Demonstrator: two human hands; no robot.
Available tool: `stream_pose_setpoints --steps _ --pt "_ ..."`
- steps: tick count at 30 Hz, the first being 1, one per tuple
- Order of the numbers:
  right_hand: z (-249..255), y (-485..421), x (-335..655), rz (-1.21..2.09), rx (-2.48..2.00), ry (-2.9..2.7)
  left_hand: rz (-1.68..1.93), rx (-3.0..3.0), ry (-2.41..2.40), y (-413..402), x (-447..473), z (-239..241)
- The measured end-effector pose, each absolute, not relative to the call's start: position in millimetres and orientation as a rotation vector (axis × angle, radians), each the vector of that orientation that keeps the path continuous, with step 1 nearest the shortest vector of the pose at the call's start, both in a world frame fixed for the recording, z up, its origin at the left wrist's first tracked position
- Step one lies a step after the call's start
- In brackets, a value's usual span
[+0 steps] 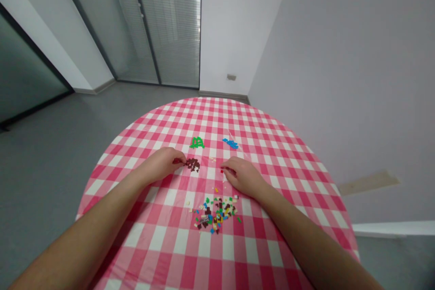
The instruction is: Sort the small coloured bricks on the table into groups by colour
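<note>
Checked tablecloth [272,154]; left hand [163,164] at brown pieces [193,164], right hand [243,177] nearby, grips indiscernible.

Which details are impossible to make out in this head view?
1. Head view: the left hand curls inward, hiding whether it grips a piece of the brown pile.
2. Head view: the right hand covers whatever lies under it, beside the red piece.
3. Head view: pieces in the mixed pile are too small for shapes.
4. Head view: the near rim of the table is cut off by the bottom edge.
</note>
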State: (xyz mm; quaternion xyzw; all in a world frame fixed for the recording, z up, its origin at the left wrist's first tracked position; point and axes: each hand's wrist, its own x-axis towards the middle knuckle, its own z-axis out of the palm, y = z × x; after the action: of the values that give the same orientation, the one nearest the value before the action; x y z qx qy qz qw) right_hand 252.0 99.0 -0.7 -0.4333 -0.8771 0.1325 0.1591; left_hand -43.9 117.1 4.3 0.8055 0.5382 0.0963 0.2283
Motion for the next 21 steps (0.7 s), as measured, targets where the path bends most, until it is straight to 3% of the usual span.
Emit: stream_pose_setpoints --steps 13,21 --pt "-4 102 251 0.360 -1.241 -2.534 0.355 2.259 1.496 114 -34 10" --pt "9 102 259 0.594 -1.253 -2.453 0.465 2.274 1.224 98 -17 18"
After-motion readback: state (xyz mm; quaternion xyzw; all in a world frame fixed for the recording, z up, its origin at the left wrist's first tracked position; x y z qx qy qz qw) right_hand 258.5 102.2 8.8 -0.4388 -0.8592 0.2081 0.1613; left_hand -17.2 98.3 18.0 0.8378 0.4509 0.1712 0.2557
